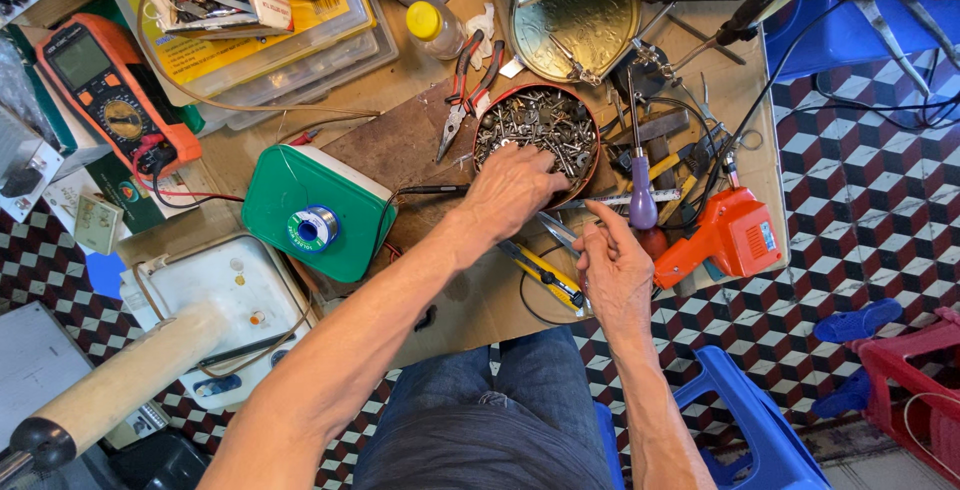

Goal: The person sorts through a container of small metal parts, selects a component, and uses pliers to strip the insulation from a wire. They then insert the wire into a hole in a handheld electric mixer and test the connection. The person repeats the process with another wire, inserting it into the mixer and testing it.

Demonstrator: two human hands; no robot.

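My left hand point(512, 190) reaches into a round red tin point(590, 135) full of small screws and bolts point(540, 125), fingers bent down among them at its near edge. My right hand point(612, 268) hovers just below the tin, fingers loosely curled with the index finger stretched toward a purple-handled screwdriver point(640, 185). I cannot tell whether it pinches something small. A yellow-and-black utility knife point(540, 275) lies under the right wrist on the cardboard-covered bench.
A green box with a solder spool point(317, 212) sits left of my arm. An orange soldering gun point(728, 238), red pliers point(465, 90), an orange multimeter point(105, 90), a gold round lid point(578, 25), blue stools point(745, 420) and a wooden handle point(120, 385) surround me.
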